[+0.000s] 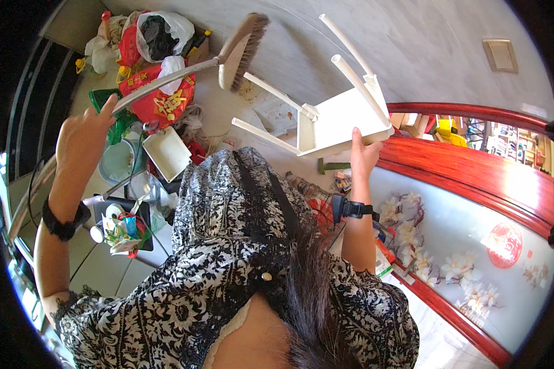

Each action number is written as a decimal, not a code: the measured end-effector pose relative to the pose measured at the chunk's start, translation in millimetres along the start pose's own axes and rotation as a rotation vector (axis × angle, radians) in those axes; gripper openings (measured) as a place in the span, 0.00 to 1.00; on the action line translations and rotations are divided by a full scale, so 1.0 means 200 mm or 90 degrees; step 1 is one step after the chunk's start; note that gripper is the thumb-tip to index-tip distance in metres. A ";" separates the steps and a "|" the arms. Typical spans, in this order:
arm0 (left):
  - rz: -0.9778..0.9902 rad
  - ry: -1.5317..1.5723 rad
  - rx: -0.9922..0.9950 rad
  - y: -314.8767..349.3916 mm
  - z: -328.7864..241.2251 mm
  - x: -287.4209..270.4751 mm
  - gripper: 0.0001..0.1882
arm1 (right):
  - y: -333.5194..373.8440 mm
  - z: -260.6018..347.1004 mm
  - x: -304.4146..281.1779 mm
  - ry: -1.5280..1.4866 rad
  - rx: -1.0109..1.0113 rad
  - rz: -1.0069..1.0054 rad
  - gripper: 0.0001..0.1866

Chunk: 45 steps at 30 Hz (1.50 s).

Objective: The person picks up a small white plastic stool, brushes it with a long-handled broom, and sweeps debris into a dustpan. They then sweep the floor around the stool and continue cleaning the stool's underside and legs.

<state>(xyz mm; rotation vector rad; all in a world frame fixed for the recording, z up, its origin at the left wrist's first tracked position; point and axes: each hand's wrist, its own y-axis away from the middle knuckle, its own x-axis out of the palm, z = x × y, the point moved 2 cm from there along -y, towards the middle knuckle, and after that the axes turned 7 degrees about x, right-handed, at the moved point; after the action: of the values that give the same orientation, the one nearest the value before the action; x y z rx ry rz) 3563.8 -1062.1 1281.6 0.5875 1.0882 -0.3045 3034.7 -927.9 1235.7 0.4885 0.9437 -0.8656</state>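
Note:
My left hand (83, 141) is closed round the long grey handle of a broom (243, 52), its index finger stretched along the pole. The broom head is raised at the upper middle, bristles facing right. At the right, my right hand (364, 157) grips the edge of a small white stool (345, 117), thumb on the flat panel and the other fingers hidden beneath. The stool is tipped over, its tube legs pointing up and to the left. Its far legs come near the broom head.
Bags and a red sack (160, 92) crowd the upper left. Below them are a pale bucket (118, 163) and a white dustpan-like tray (166, 152). Litter (277, 111) lies on the floor behind the stool. A red wooden cabinet (468, 169) with a glass panel borders the right.

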 end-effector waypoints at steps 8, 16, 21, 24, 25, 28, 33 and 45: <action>-0.093 0.384 -0.011 0.06 -0.08 -0.14 0.18 | -0.05 0.03 0.14 0.045 0.004 0.069 0.37; 0.003 0.450 0.102 -0.04 -0.06 -0.20 0.20 | -0.12 0.02 0.17 -0.132 0.120 0.097 0.39; -0.089 0.091 0.090 -0.10 -0.06 -0.17 0.22 | -0.10 0.04 0.09 0.007 -0.042 0.076 0.38; -0.089 0.063 0.037 -0.09 -0.03 -0.21 0.22 | -0.09 0.03 0.08 0.038 0.001 0.066 0.40; -0.059 0.084 0.031 -0.08 -0.01 -0.23 0.21 | -0.10 0.03 0.09 0.042 0.018 0.055 0.40; 0.017 0.353 -0.083 -0.02 0.05 -0.27 0.19 | -0.14 0.01 0.12 0.030 0.047 0.068 0.41; 0.127 0.738 0.019 -0.01 -0.06 -0.21 0.18 | -0.14 0.01 0.20 -0.013 0.028 0.116 0.41; -0.040 0.306 -0.019 -0.01 -0.09 -0.23 0.18 | -0.06 0.00 0.13 -0.068 0.101 0.095 0.40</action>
<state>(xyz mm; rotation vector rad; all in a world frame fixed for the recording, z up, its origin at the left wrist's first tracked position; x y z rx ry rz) 3528.7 -1056.3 1316.3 0.6165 1.5744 -0.2046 3032.5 -945.5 1213.3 0.6347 0.7351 -0.8250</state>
